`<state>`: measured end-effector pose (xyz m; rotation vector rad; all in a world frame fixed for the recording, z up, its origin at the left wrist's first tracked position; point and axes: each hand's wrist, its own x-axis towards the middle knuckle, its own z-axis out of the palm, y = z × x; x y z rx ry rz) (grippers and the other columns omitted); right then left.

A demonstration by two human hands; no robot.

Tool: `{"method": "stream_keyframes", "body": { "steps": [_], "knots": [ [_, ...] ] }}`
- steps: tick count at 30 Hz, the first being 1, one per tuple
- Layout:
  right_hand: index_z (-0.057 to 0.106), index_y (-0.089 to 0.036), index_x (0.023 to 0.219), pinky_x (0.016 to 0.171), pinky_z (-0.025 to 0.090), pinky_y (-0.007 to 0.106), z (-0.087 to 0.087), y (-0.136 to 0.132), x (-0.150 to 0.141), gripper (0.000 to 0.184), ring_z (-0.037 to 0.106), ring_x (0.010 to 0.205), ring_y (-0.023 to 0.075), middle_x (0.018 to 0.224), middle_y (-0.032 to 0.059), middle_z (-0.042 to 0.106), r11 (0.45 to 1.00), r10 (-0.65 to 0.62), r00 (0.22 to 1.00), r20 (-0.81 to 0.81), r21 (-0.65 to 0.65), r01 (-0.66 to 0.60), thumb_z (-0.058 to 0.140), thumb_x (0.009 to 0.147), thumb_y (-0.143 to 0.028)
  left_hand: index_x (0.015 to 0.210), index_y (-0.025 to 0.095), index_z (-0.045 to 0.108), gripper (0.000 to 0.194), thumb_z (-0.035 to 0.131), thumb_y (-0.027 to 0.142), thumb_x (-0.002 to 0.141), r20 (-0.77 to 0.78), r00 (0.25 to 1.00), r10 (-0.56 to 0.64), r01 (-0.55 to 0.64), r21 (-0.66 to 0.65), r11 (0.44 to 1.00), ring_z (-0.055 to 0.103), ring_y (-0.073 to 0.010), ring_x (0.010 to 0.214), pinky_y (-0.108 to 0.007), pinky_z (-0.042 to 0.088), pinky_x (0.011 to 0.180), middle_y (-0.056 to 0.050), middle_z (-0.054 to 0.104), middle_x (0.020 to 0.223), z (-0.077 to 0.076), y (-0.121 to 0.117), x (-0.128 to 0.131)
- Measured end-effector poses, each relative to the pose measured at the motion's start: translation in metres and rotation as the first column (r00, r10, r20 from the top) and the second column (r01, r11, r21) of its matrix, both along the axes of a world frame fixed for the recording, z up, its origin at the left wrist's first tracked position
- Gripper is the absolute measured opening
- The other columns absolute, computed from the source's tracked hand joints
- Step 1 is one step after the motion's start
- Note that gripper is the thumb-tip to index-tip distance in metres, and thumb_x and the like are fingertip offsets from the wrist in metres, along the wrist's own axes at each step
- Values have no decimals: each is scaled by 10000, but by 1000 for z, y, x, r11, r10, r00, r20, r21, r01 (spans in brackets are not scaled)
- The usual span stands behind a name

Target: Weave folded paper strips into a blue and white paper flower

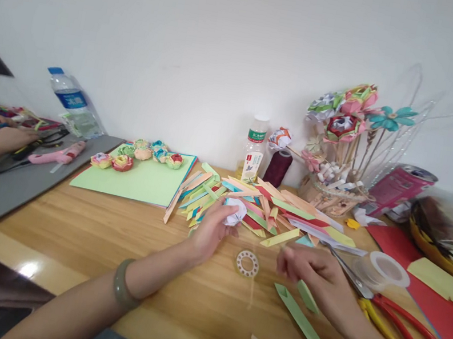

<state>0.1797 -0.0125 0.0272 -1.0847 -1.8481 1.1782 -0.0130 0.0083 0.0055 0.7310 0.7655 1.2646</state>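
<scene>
My left hand (209, 231), with a green bangle on its wrist, grips a small white folded-paper piece (235, 212) between thumb and fingers. To the right, my right hand (314, 271) is closed, its fingertips curled together; whatever they may pinch is too small to make out. A short green paper strip (307, 296) lies beside that hand, partly covered by it, and a longer green folded strip (304, 327) rests just in front. Between my hands a roll of clear tape (247, 264) lies flat on the wooden table (205, 299). Beyond them spreads a pile of coloured folded strips (284, 211).
Red-and-yellow scissors (399, 331) and a spool (383, 270) are at right. Behind stand a glue bottle (254, 151), dark thread cone (277, 168) and basket of paper flowers (330, 195). Paper rosettes sit on green sheets (128, 186). At left are another person's hands (10, 139) and a pink glue gun (59, 156).
</scene>
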Motion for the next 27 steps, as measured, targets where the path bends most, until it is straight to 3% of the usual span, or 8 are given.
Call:
{"method": "stream_keyframes", "body": {
  "steps": [3,4,8,10,15,20,24,27],
  "knots": [
    [577,-207,681,497,323,256,-6,2,-7,200,413,527,126,554,-16,478,962,-273,961,-32,-7,273,542,773,-381,972,211,495,328,622,251,672,-87,996,-6,17,127,992,536,-114,755,-219,440,642,-2,551,885,3,-6,3],
    [589,-218,814,494,331,249,-8,2,-9,168,425,541,127,591,-18,498,964,-261,962,-74,-79,256,583,743,-370,1005,219,478,382,642,240,661,-131,991,-2,27,187,982,538,-126,816,-233,437,704,-10,552,942,4,-9,4],
    [483,-293,1135,543,403,249,-12,-3,-20,562,506,630,123,989,21,572,934,-97,937,-337,-357,-32,704,618,-278,1097,221,430,582,714,172,592,-347,938,6,146,409,901,473,-187,1077,-290,321,944,-51,554,1074,8,-20,9],
    [496,-293,1123,596,426,257,-14,-6,-24,583,533,686,129,1053,23,563,902,-51,901,-430,-407,-143,725,589,-250,1126,220,425,626,725,160,580,-420,907,19,192,455,870,458,-198,1110,-303,282,981,-67,533,1121,9,-24,10],
    [592,-184,787,574,399,229,-19,-9,-24,205,514,599,112,651,-16,584,875,30,926,-377,-437,-207,683,664,-320,1146,236,437,639,730,190,580,-450,893,-15,221,409,885,495,-206,1062,-302,360,918,-82,486,1181,5,-27,12],
    [528,-161,566,476,316,209,-21,-6,-21,299,398,461,73,499,-44,470,881,-6,951,-308,-451,-141,584,750,-390,1112,236,473,625,749,250,552,-329,943,-48,152,299,942,497,-212,1043,-289,382,878,-61,548,1095,1,-20,11],
    [576,-176,746,472,316,191,-16,-7,-24,183,429,524,75,618,-34,517,868,-44,934,-355,-476,-140,659,691,-329,1129,228,437,605,718,298,598,-248,967,-64,140,298,944,506,-203,1020,-287,398,854,-66,517,1119,-1,-16,11],
    [559,-204,895,547,380,205,-14,-10,-28,368,515,665,112,769,-11,561,839,9,879,-477,-475,-267,746,584,-263,1158,228,404,675,740,245,574,-311,949,-62,175,349,921,470,-216,1083,-304,370,894,-71,530,1117,-1,-19,12]
  ]
}}
